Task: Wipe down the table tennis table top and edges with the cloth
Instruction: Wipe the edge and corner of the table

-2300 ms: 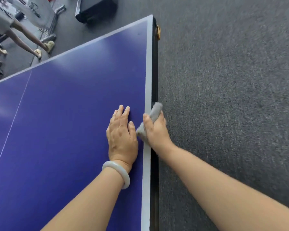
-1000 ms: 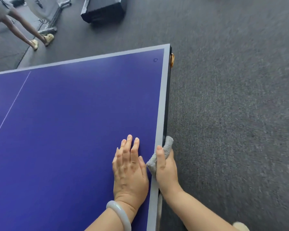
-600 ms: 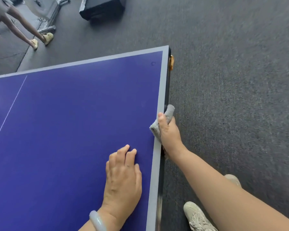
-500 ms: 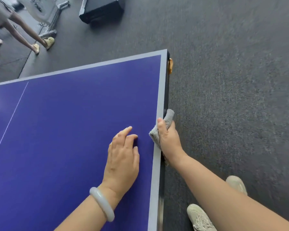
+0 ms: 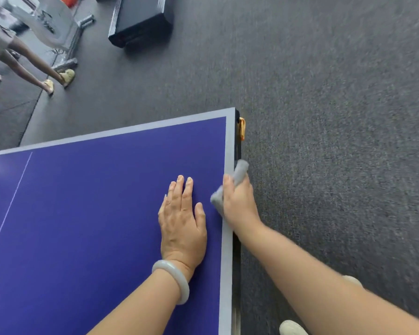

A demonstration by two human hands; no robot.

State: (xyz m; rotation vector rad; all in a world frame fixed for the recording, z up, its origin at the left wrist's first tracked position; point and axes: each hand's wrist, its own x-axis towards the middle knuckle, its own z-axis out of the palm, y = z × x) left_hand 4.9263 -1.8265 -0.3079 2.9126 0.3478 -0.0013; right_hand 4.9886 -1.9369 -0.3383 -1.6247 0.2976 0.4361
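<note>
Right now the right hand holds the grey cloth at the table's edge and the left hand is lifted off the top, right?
No: the head view shows the left hand lying flat on the blue top. The right hand does hold the grey cloth at the edge.

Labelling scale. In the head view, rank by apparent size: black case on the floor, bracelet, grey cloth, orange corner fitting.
1. black case
2. bracelet and cloth look alike; cloth partly hidden by the hand.
3. orange corner fitting
</note>
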